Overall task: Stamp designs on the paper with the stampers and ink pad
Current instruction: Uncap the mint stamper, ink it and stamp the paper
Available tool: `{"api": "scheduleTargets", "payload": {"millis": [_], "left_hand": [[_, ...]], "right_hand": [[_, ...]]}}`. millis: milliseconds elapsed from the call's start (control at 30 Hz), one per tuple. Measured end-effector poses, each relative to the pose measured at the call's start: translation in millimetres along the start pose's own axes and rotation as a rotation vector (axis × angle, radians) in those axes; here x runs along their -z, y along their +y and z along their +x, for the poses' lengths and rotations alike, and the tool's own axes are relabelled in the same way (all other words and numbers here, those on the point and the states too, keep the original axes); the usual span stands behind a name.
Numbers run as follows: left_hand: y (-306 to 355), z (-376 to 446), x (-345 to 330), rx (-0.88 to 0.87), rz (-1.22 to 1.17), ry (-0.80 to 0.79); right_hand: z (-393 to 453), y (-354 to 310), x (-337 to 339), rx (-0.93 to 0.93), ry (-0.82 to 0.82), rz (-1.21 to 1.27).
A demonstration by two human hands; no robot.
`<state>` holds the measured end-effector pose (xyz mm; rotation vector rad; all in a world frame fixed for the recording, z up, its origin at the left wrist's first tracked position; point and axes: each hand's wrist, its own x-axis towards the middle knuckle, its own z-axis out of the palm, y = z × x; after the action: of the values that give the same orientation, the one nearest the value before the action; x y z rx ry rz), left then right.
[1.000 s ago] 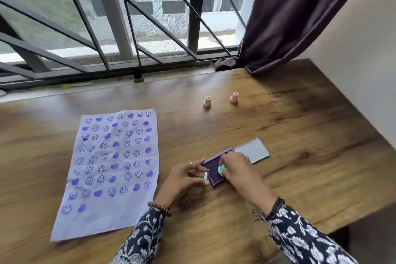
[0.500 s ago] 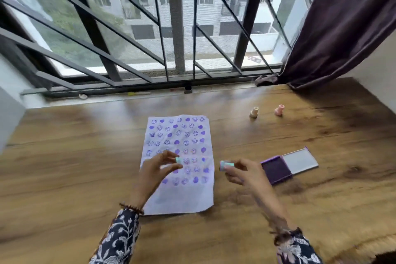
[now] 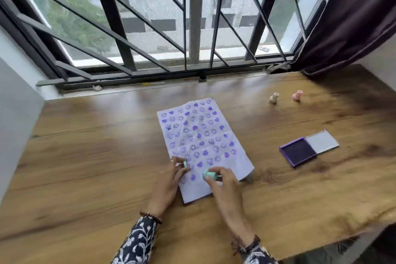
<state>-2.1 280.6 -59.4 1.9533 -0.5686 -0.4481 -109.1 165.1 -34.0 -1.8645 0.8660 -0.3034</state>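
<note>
Head view: paper (image 3: pixel 200 139) lies flat on the wooden bench (image 3: pixel 96 156), mostly covered in purple smileys and hearts; bare strip left at the near end. Left hand (image 3: pixel 171 180) pinches a small teal stamper (image 3: pixel 184 164) over the paper's near left part. Right hand (image 3: pixel 225 186) is closed around a second teal stamper (image 3: pixel 210 174), tipped sideways just above or on the sheet; contact unclear. Hands close together, not touching. Ink pad (image 3: pixel 298 154) sits open to the right, well apart from the paper, lid (image 3: pixel 322 142) folded back. Two more stampers, beige (image 3: pixel 273 98) and pink (image 3: pixel 297 95), stand upright far right near the window.

Handling, as a judgement: stampers look light, stiff, small; best gripped by the narrow stem with fingertips. Paper is thin, creased, likely to shift, near right corner looks lifted, so pin it while pressing.
</note>
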Motion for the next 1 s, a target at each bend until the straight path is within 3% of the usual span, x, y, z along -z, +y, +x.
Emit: {"api": "scheduleTargets", "payload": {"millis": [100, 233, 400, 667, 867, 1000], "left_hand": [[-0.4, 1.1, 2.1, 0.029, -0.077, -0.028], [-3.2, 3.2, 6.1, 0.051, -0.149, -0.085], [-8.3, 4.5, 4.7, 0.057, -0.176, -0.117], [-8.1, 7.3, 3.8, 0.059, -0.195, -0.112], [-2.1, 8.2, 7.7, 0.09, -0.2, -0.102], [6.0, 10.5, 14.9, 0.143, -0.315, -0.092]], "right_hand": [[5.5, 0.1, -5.0, 0.203, -0.002, -0.29], [3.3, -4.5, -13.8, 0.331, -0.021, -0.715], [4.7, -4.3, -13.9, 0.417, -0.063, -0.845], [36.2, -21.7, -12.0, 0.447, -0.345, -1.007], [55.9, -29.8, -3.8, 0.457, -0.482, -0.99], [62.0, -30.4, 18.6, 0.151, -0.382, -0.435]]}}
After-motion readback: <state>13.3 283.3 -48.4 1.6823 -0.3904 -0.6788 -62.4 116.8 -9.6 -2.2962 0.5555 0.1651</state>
